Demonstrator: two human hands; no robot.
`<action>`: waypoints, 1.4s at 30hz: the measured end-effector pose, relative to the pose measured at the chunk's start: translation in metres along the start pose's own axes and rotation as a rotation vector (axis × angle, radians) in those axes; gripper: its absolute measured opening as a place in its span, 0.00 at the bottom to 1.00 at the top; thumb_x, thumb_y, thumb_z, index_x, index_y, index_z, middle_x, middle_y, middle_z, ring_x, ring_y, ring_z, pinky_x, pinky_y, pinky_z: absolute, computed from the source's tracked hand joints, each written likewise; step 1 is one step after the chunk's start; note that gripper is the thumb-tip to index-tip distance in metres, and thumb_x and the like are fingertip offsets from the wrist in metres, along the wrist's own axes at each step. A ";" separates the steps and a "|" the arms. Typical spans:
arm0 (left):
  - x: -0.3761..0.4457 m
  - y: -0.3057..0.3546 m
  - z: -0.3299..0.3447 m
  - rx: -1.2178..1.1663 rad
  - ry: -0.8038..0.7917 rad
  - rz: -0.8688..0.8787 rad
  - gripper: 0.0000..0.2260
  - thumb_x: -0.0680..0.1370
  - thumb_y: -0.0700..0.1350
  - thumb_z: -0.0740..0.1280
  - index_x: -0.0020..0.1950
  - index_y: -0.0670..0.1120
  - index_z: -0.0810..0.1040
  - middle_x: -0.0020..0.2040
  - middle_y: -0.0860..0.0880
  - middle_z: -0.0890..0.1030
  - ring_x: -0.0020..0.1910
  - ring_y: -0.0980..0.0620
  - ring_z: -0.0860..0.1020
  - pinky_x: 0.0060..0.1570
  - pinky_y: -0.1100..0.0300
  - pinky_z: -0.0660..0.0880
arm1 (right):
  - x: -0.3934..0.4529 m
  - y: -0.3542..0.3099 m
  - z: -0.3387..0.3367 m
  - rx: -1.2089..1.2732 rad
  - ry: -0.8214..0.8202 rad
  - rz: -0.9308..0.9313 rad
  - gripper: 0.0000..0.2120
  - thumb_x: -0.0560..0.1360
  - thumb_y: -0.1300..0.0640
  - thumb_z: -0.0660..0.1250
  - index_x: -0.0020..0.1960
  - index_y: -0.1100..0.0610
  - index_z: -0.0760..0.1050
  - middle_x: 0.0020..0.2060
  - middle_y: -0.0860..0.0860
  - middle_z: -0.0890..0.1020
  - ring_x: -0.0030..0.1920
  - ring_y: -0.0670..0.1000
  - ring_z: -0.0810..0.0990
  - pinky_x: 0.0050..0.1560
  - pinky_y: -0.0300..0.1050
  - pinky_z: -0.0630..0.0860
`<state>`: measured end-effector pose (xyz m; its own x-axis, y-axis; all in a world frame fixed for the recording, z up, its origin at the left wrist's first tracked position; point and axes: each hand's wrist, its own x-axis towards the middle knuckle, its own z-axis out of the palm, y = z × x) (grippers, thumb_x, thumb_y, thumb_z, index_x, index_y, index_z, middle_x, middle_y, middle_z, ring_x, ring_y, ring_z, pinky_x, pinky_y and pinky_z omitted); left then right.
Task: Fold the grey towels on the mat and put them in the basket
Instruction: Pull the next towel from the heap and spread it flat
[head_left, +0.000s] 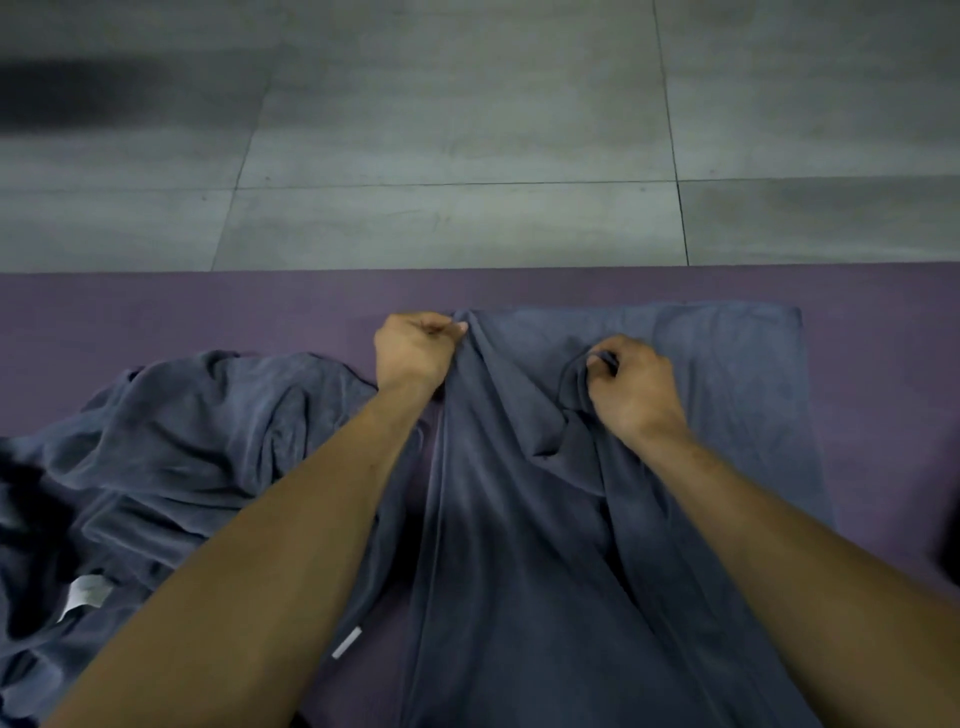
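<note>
**Spreading one towel flat before the fold**

Grey floor tiles (467, 130) fill the far half of my view, and the purple mat (208, 306) runs across the near half; I use that mat as my reference. On its middle, running from near its far edge back toward me, lies the grey towel (509, 545) I am working. It is rumpled into long ridges down its length, while its far right part lies flatter on the mat.

My left hand (413, 353) is curled into a fist and pinches the towel's far left corner just short of the mat's far edge. My right hand (634, 387) has its fingers hooked round a bunched fold nearer the towel's middle, a little closer to me. A second grey towel (197, 431) sits in a loose heap on the mat's left part, a white label (85, 595) showing on it. Another white tag (347, 642) peeks out at the working towel's left edge. I see no basket from here.

To do this step well, I judge I should draw both hands apart along the mat's far edge, pull the ridges out, and square the corners before folding. A wrinkle left in now would thicken the fold.
</note>
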<state>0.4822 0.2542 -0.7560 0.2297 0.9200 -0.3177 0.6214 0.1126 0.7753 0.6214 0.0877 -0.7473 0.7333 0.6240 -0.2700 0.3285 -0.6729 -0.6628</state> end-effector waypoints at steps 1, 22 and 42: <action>-0.001 0.000 0.001 0.027 0.019 0.017 0.03 0.72 0.47 0.75 0.40 0.48 0.84 0.39 0.52 0.82 0.40 0.55 0.80 0.45 0.68 0.77 | 0.000 0.001 0.000 -0.002 -0.002 -0.004 0.08 0.79 0.61 0.59 0.49 0.59 0.77 0.40 0.51 0.79 0.41 0.50 0.77 0.44 0.44 0.76; -0.001 0.022 -0.006 0.842 -0.121 0.466 0.14 0.73 0.36 0.61 0.57 0.43 0.76 0.53 0.41 0.76 0.48 0.36 0.77 0.41 0.51 0.71 | 0.005 0.010 -0.002 -0.003 -0.004 -0.064 0.08 0.79 0.62 0.61 0.48 0.60 0.78 0.39 0.49 0.77 0.39 0.47 0.74 0.37 0.31 0.65; 0.034 0.027 -0.016 0.529 -0.312 0.379 0.06 0.73 0.41 0.71 0.36 0.48 0.79 0.32 0.50 0.79 0.30 0.54 0.74 0.37 0.62 0.72 | 0.002 0.011 0.004 -0.021 0.056 -0.094 0.08 0.78 0.62 0.61 0.48 0.58 0.79 0.40 0.52 0.81 0.39 0.52 0.78 0.44 0.45 0.77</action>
<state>0.4950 0.2947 -0.7371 0.6559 0.7004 -0.2814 0.7177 -0.4632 0.5199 0.6233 0.0834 -0.7579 0.7306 0.6620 -0.1674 0.4097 -0.6210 -0.6682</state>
